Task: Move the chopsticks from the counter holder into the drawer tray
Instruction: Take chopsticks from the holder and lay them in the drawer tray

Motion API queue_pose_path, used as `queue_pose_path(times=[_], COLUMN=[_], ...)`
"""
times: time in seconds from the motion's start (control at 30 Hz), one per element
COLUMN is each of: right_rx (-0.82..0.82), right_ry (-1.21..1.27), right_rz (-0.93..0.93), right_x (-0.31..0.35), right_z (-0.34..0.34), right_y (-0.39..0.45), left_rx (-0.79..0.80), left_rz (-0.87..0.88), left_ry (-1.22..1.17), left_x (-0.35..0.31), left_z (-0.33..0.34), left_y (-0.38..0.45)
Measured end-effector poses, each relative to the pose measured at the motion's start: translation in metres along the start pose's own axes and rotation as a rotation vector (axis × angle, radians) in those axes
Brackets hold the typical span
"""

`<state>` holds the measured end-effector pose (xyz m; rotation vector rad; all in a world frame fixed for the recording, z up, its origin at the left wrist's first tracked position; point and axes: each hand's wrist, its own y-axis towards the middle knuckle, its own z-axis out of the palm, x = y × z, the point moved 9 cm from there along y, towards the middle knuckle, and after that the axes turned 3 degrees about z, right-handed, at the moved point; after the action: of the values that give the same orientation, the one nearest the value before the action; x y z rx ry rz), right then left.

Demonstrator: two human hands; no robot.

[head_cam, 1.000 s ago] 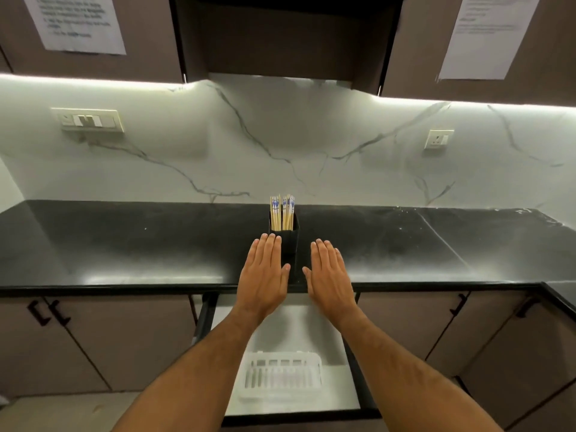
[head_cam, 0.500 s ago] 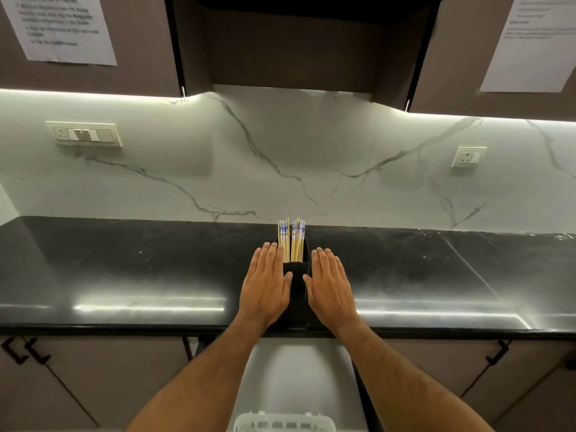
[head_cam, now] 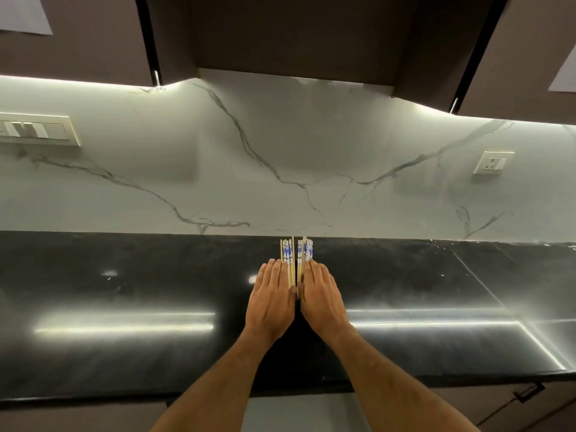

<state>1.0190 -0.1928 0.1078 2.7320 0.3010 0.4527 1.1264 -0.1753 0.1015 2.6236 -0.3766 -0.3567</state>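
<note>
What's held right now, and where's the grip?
Cannot tell. Left hand and right hand lie flat beside the chopsticks, fingers extended; the holder is hidden behind them.

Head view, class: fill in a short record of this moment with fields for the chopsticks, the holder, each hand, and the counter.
chopsticks: two upright bundles, blue-patterned tops, standing between the hands
holder: dark, almost wholly hidden behind the hands
left hand: flat, fingers extended, against the left side of the bundles
right hand: flat, fingers extended, against the right side
counter: glossy black, marble wall behind
grasp: no fingers curled around the chopsticks yet
</note>
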Motion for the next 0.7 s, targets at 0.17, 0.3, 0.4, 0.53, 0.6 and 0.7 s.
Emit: queue_pose_path(times=[0.17, 0.3, 0.4, 0.53, 0.6, 0.7], right_rx=[0.070, 0.111, 0.223, 0.185, 0.186, 0.180], right_ry=[0.452, 0.449, 0.461, 0.385, 0.416, 0.463], right_rz=[0.208, 0.213, 0.250, 0.178, 0.194, 0.254], right_x=[-0.024, -0.028, -0.032, -0.032, -0.033, -0.039], right_z=[0.040, 0.063, 0.086, 0.094, 0.097, 0.106], right_y=[0.039, 0.062, 0.079, 0.104, 0.111, 0.116], left_rx=[0.021, 0.052, 0.023, 0.008, 0.001, 0.004], left_rz=[-0.014, -0.010, -0.008, -0.039, -0.058, -0.066], left_ry=[0.024, 0.022, -0.001, -0.061, -0.105, -0.170], left_x=[0.018, 0.030, 0.039, 0.050, 0.054, 0.060], left_z=[0.038, 0.064, 0.076, 0.085, 0.089, 0.099], left_y=[0.033, 0.053, 0.067, 0.079, 0.082, 0.085])
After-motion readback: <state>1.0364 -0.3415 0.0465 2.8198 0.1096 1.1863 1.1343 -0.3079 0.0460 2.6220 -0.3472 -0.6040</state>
